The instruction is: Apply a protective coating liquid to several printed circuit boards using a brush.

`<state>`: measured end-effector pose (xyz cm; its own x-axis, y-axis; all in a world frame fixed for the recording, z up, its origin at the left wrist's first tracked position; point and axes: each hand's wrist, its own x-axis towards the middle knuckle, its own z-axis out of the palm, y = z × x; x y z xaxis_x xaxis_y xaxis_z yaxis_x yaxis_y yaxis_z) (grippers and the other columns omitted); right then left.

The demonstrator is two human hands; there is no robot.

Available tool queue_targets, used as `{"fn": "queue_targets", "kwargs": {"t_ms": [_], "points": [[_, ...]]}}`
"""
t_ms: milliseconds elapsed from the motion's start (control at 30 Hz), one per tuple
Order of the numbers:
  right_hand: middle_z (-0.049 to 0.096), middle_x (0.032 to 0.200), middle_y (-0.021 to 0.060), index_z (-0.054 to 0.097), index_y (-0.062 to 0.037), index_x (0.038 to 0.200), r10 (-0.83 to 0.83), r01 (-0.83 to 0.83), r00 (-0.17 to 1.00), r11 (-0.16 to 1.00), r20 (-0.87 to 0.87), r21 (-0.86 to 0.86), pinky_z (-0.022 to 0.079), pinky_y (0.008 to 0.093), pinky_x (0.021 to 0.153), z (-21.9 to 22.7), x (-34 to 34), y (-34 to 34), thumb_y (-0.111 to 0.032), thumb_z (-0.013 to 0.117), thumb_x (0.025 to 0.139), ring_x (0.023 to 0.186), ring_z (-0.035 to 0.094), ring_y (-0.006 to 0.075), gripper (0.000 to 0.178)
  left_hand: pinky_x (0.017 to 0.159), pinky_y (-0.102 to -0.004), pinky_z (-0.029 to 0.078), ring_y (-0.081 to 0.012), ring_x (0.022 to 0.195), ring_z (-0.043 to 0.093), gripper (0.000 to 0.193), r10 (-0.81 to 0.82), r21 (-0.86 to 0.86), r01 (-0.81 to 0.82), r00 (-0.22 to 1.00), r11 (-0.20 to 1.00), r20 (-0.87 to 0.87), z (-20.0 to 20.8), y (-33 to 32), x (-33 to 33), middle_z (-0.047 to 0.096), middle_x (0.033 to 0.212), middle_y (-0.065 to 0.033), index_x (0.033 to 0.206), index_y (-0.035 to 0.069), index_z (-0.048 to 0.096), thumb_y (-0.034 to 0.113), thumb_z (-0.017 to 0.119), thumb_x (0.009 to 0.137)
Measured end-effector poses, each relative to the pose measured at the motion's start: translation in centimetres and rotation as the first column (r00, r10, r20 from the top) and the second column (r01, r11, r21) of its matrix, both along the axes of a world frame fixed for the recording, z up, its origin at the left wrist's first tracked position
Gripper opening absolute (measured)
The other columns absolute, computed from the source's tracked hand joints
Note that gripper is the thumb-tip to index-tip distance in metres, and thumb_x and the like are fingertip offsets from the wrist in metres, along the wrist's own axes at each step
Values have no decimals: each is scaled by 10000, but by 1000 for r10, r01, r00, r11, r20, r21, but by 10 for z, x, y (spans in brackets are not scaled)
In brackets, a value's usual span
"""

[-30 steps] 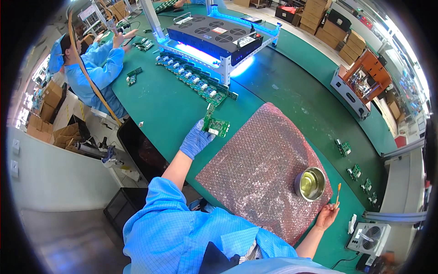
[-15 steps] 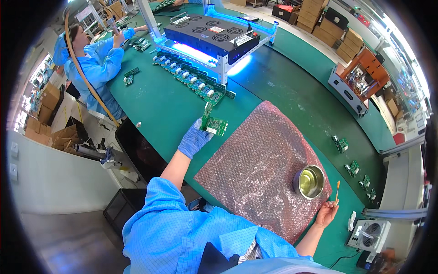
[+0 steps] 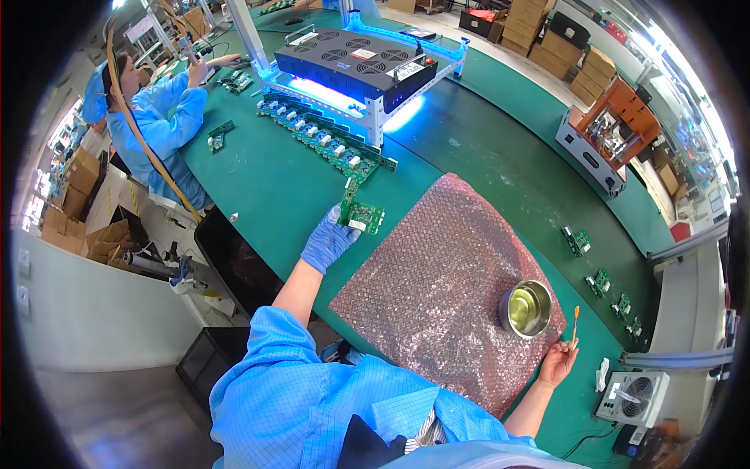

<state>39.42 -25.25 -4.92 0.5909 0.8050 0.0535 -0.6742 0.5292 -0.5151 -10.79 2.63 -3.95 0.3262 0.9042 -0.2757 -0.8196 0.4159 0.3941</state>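
My left hand (image 3: 328,238), in a blue glove, grips a green circuit board (image 3: 364,216) by its left side, above the table at the far left corner of a pinkish bubble-wrap sheet (image 3: 422,289). Bare and closed, my right hand (image 3: 558,363) holds a small brush (image 3: 576,324) upright, its orange tip pointing up, beside the sheet's right edge. Between the hands, nearer the right one, a round metal bowl (image 3: 506,311) with yellowish clear liquid stands on the sheet.
A row of circuit boards (image 3: 324,141) lies beyond my left hand, before a black fan-topped unit (image 3: 355,59) glowing blue underneath. Several more boards (image 3: 600,283) lie on the dark belt at right. A small fan unit (image 3: 631,397) stands near right. A co-worker (image 3: 152,117) sits far left.
The whole view has shifted slightly. Both hands keep their holds on the circuit board and the brush, with hardly any movement.
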Motion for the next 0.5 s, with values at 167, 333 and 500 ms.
{"fn": "queue_targets", "kwargs": {"t_ms": [167,333,500], "points": [[481,773,44,434,-16,1084,4,-4,1000,1000,-18,11,391,247,637,1,-4,1,-202,431,862,685,434,130,290,685,-347,479,-225,914,516,309,11,18,-11,1000,1000,-2,7,-9,-4,528,1022,-79,998,67,503,212,607,746],[471,766,46,431,-2,1085,-62,60,996,998,-69,-30,378,252,634,-2,0,-12,-170,432,857,677,413,130,283,682,-346,479,-229,919,511,323,-30,5,30,1000,1000,-1,9,-11,4,523,1026,-83,1012,61,488,194,610,744],[389,664,12,405,19,1058,-183,171,951,983,-249,-68,352,263,583,3,2,-7,-60,411,814,587,374,111,257,680,-378,451,-209,882,514,318,210,-377,244,515,893,831,-18,-1,-2,514,1048,-92,1047,65,469,248,527,793]]}}
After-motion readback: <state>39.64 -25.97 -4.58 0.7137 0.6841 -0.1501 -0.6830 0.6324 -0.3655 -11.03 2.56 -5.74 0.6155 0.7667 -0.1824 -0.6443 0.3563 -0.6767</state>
